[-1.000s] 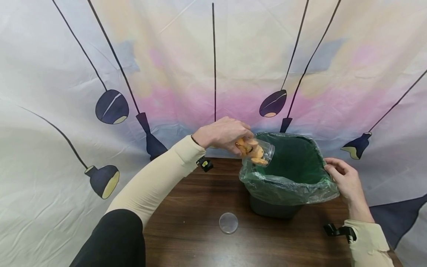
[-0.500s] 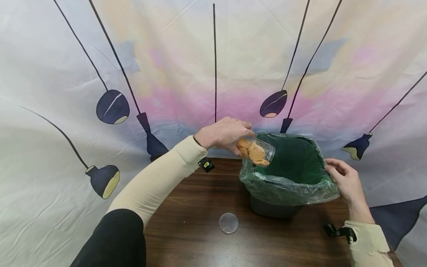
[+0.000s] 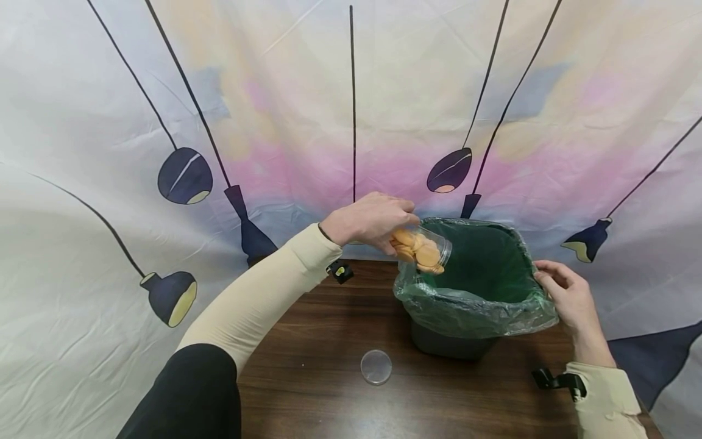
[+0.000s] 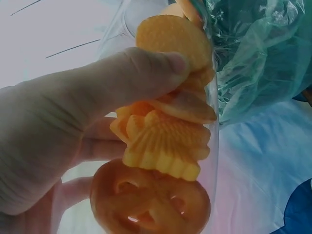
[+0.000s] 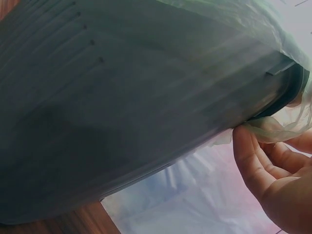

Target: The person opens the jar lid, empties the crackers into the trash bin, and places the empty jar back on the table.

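Jar (image 3: 425, 249): clear, tilted mouth-down over the bin (image 3: 477, 286); judged light, slippery, best gripped round its wall.
Left hand (image 3: 368, 221): curled round jar.
Right hand (image 3: 565, 297): fingers bent at bin rim; actual grip could not be told.

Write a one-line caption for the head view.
Left hand tips a clear jar of crackers over a green-lined bin; right hand touches its rim.

Dark wood table (image 3: 329, 341): grey bin (image 3: 450, 344) with green liner stands at far right; clear round lid (image 3: 375, 366) lies near front, well apart.
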